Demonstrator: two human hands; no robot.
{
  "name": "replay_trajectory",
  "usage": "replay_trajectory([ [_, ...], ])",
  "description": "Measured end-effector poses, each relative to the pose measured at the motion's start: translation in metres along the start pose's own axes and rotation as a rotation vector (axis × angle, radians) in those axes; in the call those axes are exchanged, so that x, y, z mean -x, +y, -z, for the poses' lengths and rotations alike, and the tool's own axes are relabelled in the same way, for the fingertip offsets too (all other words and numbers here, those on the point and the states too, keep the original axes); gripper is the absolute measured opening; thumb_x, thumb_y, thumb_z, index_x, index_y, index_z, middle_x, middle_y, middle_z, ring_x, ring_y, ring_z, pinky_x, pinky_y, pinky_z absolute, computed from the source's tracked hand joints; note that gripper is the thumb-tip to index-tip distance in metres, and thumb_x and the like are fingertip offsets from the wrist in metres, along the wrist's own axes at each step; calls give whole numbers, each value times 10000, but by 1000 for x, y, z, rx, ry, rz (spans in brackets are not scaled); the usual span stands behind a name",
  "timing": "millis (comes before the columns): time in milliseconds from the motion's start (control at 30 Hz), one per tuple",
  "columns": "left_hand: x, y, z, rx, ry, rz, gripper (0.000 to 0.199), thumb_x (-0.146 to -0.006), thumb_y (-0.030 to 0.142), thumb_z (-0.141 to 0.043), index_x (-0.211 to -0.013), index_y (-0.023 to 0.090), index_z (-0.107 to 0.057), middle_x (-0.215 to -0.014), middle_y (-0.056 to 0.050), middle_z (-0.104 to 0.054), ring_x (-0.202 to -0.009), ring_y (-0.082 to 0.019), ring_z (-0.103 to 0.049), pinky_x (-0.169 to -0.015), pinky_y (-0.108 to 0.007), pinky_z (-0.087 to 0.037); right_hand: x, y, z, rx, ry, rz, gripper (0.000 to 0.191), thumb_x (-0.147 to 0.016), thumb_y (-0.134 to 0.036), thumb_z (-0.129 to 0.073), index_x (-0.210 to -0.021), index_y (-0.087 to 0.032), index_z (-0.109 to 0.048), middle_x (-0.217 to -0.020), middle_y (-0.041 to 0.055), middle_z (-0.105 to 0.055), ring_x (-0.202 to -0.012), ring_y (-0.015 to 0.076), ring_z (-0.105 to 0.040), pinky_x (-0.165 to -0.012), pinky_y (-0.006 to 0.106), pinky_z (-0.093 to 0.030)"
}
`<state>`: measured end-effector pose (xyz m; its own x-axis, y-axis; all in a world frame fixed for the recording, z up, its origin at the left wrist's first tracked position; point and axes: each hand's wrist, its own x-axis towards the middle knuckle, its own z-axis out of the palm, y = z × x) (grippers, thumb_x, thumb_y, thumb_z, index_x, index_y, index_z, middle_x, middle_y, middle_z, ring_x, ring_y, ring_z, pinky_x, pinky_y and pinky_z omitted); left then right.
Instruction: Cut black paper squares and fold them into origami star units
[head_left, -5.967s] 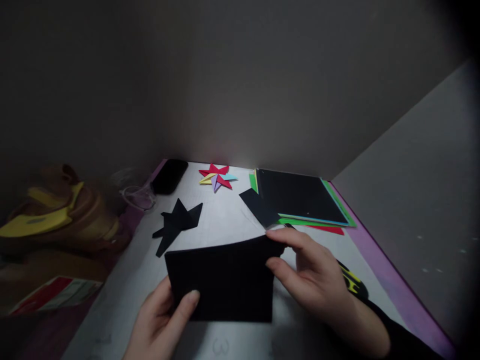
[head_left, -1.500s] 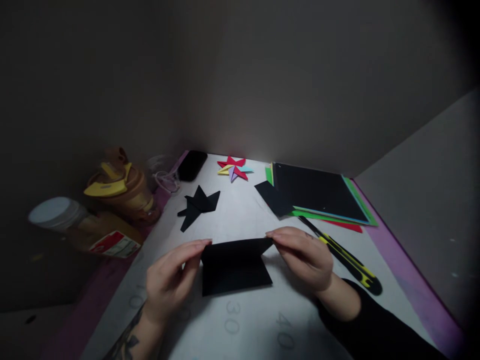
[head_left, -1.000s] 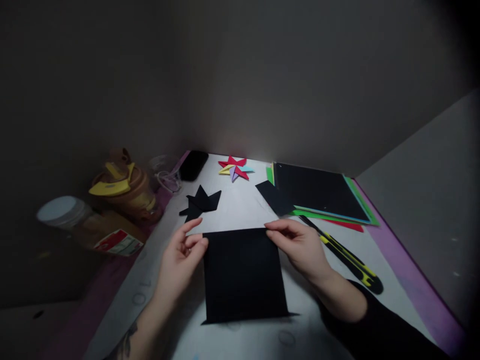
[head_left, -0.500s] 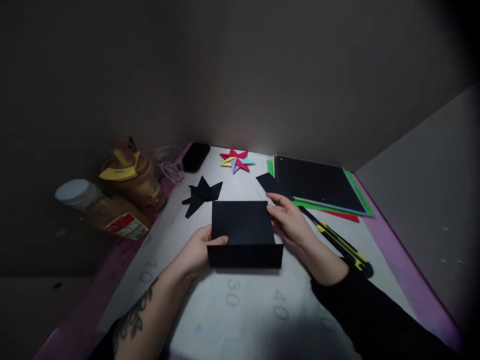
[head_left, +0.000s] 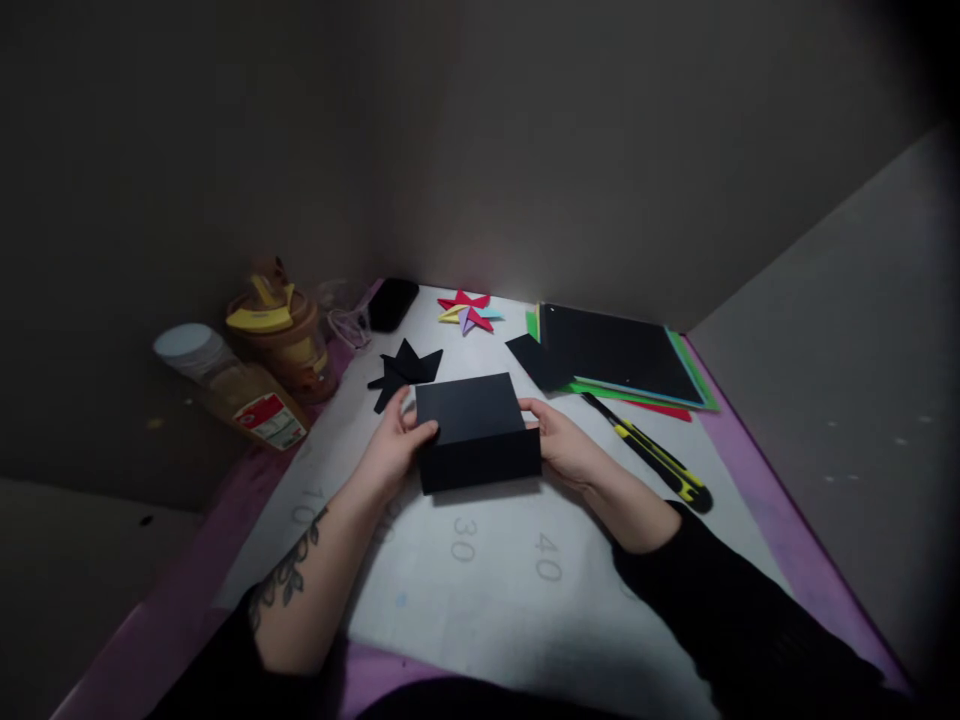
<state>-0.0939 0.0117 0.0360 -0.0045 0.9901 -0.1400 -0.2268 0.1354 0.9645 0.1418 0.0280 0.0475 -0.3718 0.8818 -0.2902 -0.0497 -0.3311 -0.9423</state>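
Observation:
A sheet of black paper [head_left: 476, 410], bent along a straight crease, is held up over the middle of the table, its front flap hanging down toward me. At its left edge my left hand [head_left: 394, 435] grips it, thumb on top and fingers partly behind. My right hand [head_left: 562, 440] closes on the right edge, some fingertips hidden behind the paper. Just beyond the left hand lies a black folded-paper star shape [head_left: 409, 370]. A smaller black paper piece [head_left: 536, 362] rests past the right hand.
A yellow-and-black utility knife [head_left: 652, 455] lies right of my hands. Behind it is a stack of coloured paper [head_left: 619, 350]. A multicoloured paper star [head_left: 469, 312] and a phone [head_left: 391, 305] sit at the back. At left stand a bottle [head_left: 240, 390] and a lidded cup [head_left: 281, 335].
The black paper has tilted, its right side now higher at the back. My right hand has slid down from the far right corner to the crease, and my left hand has moved up the left edge.

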Motion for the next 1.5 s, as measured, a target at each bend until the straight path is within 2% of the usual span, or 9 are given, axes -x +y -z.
replay_trajectory([
  [67, -6, 2, 6, -220, 64, -237, 614, -727, 213, -659, -1307, 286, -474, -1284, -75, -567, -1165, -222, -538, -977, -365, -421, 3, 6, 5, 14, 0, -17, 586, -566, -160, -734, -1093, -214, -484, -663, -50, -634, -527, 111, -584, -480, 198, -424],
  [133, -14, 8, 8, -480, -66, -343, 347, -772, 225, -603, -1115, 238, -650, -1207, -73, -623, -1150, -238, -544, -1003, -369, -395, 6, 11, 9, 42, 18, -37, 565, -556, -139, -725, -1070, -209, -499, -670, -43, -637, -529, 109, -578, -481, 199, -425],
  [333, -43, 20, -12, -964, -812, -268, 284, -755, 157, -596, -1009, 216, -709, -930, -25, -715, -806, -154, -633, -750, -241, -461, 3, 20, 19, 223, 53, -85, 470, -567, -125, -691, -1009, -176, -541, -625, -29, -614, -508, 112, -551, -483, 213, -428],
  [533, -55, 13, -22, -1257, -991, -338, 530, -756, 161, -605, -1277, 243, -554, -920, -20, -658, -761, -143, -569, -663, -209, -392, 3, -9, 31, 697, 232, 64, 337, -725, -202, -564, -1060, -161, -550, -734, 38, -650, -624, 155, -587, -570, 263, -452],
  [633, -60, 8, -21, -1294, -1019, -366, 493, -762, 190, -612, -1248, 266, -577, -912, -2, -638, -763, -129, -547, -670, -191, -376, 7, -33, 13, 1058, 203, 369, 276, -803, -288, -520, -1046, -188, -603, -1065, 94, -640, -942, 202, -589, -745, 293, -451],
  [733, -66, 3, -20, -1276, -1015, -335, 401, -722, 200, -640, -1122, 227, -649, -789, 25, -620, -675, -110, -516, -612, -182, -360, 4, -40, -18, 1300, -225, 299, 226, -823, -321, -529, -980, -208, -646, -966, 56, -677, -862, 187, -605, -723, 266, -424],
  [800, -69, 1, -19, -1223, -1015, -289, 353, -712, 184, -629, -1062, 202, -672, -717, 39, -602, -634, -101, -493, -585, -179, -352, -3, -34, -34, 1453, -303, 207, 202, -846, -306, -499, -915, -205, -660, -871, 51, -687, -792, 186, -605, -661, 255, -395],
  [1133, -67, 17, -24, -1036, -921, 105, 584, -799, 170, -459, -1381, 191, -420, -883, 1, -669, -679, -94, -554, -636, -169, -417, -21, -11, -41, 1623, -372, 196, 251, -889, -310, -427, -848, -198, -648, -875, 49, -687, -783, 179, -599, -621, 247, -344],
  [1500, -59, 21, -13, -1179, -896, -97, 776, -684, 254, -627, -1400, 134, -352, -1042, -56, -625, -861, -149, -585, -714, -194, -438, -20, -11, -53, 1692, -307, 164, 283, -870, -294, -419, -931, -219, -685, -956, 76, -700, -842, 234, -628, -611, 280, -392],
])
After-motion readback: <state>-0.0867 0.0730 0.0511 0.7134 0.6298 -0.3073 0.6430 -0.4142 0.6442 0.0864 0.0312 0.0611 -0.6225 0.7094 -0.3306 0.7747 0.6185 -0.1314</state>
